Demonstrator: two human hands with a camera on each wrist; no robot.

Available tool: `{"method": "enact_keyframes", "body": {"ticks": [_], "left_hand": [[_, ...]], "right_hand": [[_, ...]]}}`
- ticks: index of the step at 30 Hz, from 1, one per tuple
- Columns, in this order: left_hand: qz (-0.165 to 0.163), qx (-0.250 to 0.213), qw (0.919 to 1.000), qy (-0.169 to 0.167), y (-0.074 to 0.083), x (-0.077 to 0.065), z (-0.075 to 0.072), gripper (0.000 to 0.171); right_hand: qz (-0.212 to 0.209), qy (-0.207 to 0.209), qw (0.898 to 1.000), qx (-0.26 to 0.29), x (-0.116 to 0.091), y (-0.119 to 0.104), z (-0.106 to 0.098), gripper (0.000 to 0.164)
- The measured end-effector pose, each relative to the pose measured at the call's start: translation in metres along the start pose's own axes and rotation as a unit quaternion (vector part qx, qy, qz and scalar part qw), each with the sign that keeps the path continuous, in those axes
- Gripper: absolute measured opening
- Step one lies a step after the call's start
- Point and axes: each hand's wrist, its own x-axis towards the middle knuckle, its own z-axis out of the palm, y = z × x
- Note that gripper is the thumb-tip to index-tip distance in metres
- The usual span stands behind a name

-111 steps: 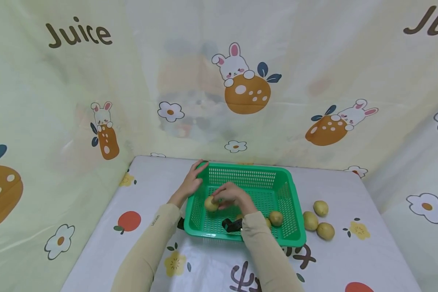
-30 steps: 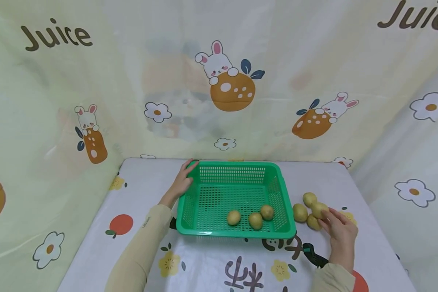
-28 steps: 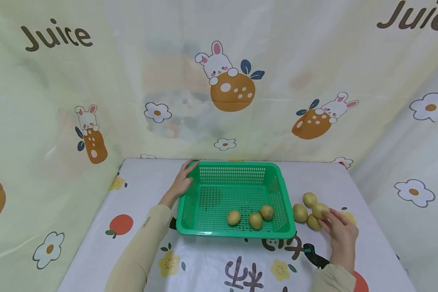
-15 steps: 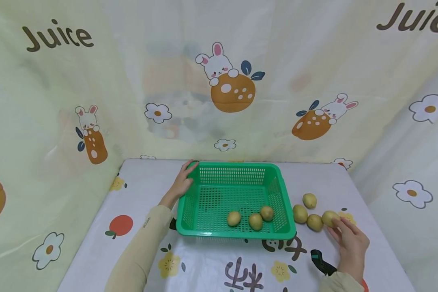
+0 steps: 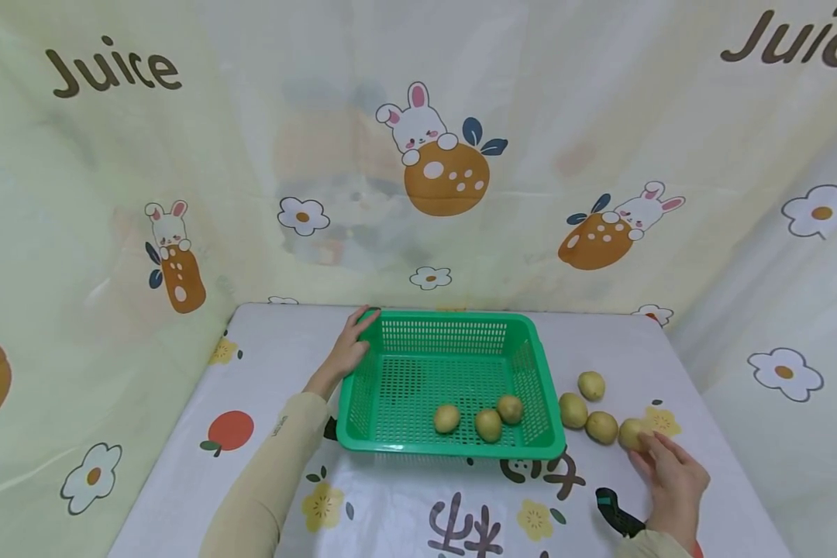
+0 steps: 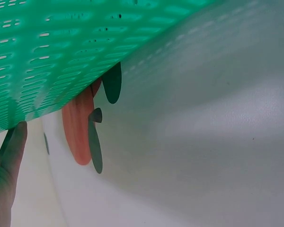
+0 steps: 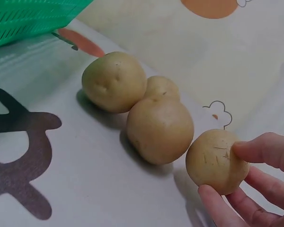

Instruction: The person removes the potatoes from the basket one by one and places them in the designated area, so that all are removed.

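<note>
A green plastic basket point(image 5: 453, 449) with slotted walls holds 3 potatoes, among them one potato point(image 5: 446, 418) on its own. My left hand point(image 5: 346, 346) grips the basket's left rim near the back corner; the left wrist view has a straight finger point(image 6: 15, 146) against the outer wall. To the right of the basket, my right hand point(image 5: 673, 480) pinches a potato point(image 7: 215, 161) between thumb and fingertips, at the table's surface. Three more potatoes lie beside it: a near potato point(image 5: 602, 427), a left potato point(image 5: 573, 411) and a back potato point(image 5: 591, 385).
A white printed tablecloth point(image 5: 390, 504) covers the table. Behind it hangs a patterned curtain point(image 5: 363, 256), with another curtain side on each flank. A black strap piece point(image 5: 617, 511) sits at my right wrist.
My right hand has moved from inside the basket to the potatoes on its right. It then carried one potato right and toward me, down beside the others. The left hand keeps its place.
</note>
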Motion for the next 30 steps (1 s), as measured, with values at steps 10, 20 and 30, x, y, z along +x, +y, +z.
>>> {"method": "enact_keyframes", "body": {"ticks": [10,20,30], "left_hand": [[0.003,0.004,1.0000,0.001,-0.001,-0.002,0.000,0.074],[0.005,0.002,1.0000,-0.001,0.000,0.000,0.000,0.075],[0.005,0.000,1.0000,0.005,-0.003,0.002,0.000,0.075]], "right_hand": [[-0.002,0.028,0.997,-0.074,0.003,0.006,-0.001,0.024],[-0.035,0.020,0.990,-0.138,0.001,0.000,0.002,0.032],[-0.106,0.028,0.962,-0.251,-0.012,-0.014,0.017,0.010]]}}
